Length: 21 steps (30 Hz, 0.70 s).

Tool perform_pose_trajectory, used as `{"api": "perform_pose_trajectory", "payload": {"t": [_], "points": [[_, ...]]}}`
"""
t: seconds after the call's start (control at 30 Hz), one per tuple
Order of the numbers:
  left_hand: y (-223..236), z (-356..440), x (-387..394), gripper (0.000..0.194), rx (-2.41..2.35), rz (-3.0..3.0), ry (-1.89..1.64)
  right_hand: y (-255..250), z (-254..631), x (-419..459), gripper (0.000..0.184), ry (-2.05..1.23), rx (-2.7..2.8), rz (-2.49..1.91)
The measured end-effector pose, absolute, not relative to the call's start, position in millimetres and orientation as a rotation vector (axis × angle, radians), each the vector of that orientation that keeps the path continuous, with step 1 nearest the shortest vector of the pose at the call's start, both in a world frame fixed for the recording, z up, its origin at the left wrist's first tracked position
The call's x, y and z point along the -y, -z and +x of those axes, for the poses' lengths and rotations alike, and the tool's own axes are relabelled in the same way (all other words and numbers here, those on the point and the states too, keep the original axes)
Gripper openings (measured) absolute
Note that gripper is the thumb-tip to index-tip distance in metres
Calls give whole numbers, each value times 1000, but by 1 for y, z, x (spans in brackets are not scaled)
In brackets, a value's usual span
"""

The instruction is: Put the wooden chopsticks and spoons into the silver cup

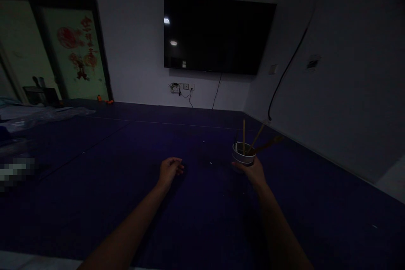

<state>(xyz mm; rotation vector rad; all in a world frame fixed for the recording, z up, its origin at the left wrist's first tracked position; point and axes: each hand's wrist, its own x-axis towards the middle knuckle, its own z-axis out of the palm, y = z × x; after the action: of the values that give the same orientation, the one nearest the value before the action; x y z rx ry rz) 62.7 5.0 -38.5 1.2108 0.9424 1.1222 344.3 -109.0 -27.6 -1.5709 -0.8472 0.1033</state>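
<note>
On the right, my right hand (255,173) is wrapped round a light-rimmed cup (243,159) at the dark blue tabletop. Two thin wooden sticks (244,135) stand up out of the cup. A brown long-handled thing, perhaps a brush (268,144), leans out to the right. Something thin and dark also rises at the cup's left side. My left hand (170,171) is to the left, low over the tabletop, its fingers loosely bent and a little apart, with nothing seen in them. Dim light hides the cup's lower part.
The dark blue table (126,147) reaches the walls. Crumpled clear plastic (50,116) and a dark box (41,96) lie at the left, with small orange things (109,102) near the window. A black cable (286,74) hangs at the right; a television (218,36) is wall-mounted.
</note>
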Motion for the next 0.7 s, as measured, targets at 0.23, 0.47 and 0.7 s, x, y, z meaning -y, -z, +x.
{"api": "perform_pose_trajectory", "payload": {"t": [0.23,0.47,0.7], "points": [[39,61,-4,14,-942,1240,-1122,40,383,123,77,248,609,-1692],[40,60,-5,16,-941,1239,-1124,51,396,124,81,213,458,-1762],[37,61,-3,12,-944,1225,-1115,60,405,121,76,236,505,-1748]]}}
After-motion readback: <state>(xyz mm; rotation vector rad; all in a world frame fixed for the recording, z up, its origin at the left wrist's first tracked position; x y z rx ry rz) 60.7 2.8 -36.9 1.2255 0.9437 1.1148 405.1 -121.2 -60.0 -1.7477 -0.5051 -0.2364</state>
